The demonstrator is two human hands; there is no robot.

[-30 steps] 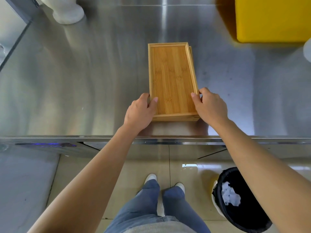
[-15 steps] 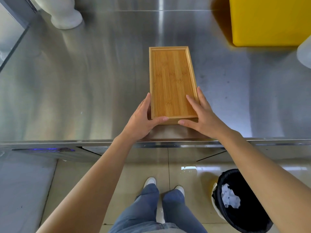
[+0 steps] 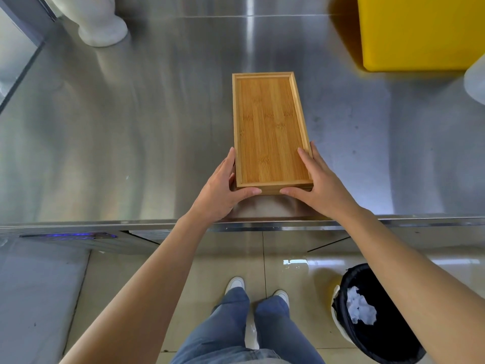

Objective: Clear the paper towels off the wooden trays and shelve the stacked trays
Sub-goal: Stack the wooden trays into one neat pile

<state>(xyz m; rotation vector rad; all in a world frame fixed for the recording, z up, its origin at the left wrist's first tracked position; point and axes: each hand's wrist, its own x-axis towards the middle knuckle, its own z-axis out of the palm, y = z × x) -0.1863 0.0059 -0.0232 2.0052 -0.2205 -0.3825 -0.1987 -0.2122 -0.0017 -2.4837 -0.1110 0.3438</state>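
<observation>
While stacked trays [image 3: 270, 130] rest on steel counter [image 3: 131, 127], left hand [image 3: 223, 187], right hand [image 3: 319, 185] fingers clamp near corners

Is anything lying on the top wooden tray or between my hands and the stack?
Nothing visible. The stacked trays are bare on top, and the left hand and right hand already grip the near corners. The shelf is out of view.

Both bare forearms stretched forward over the near edge of the table, converging. Left hand [image 3: 219, 186] cupped, fingers [image 3: 227, 164] extended forward, thumb turned inward. Right hand [image 3: 319, 183] mirrored, fingers flat, thumb pointing left. Firmness of either grip hard to judge, apparently light.
</observation>
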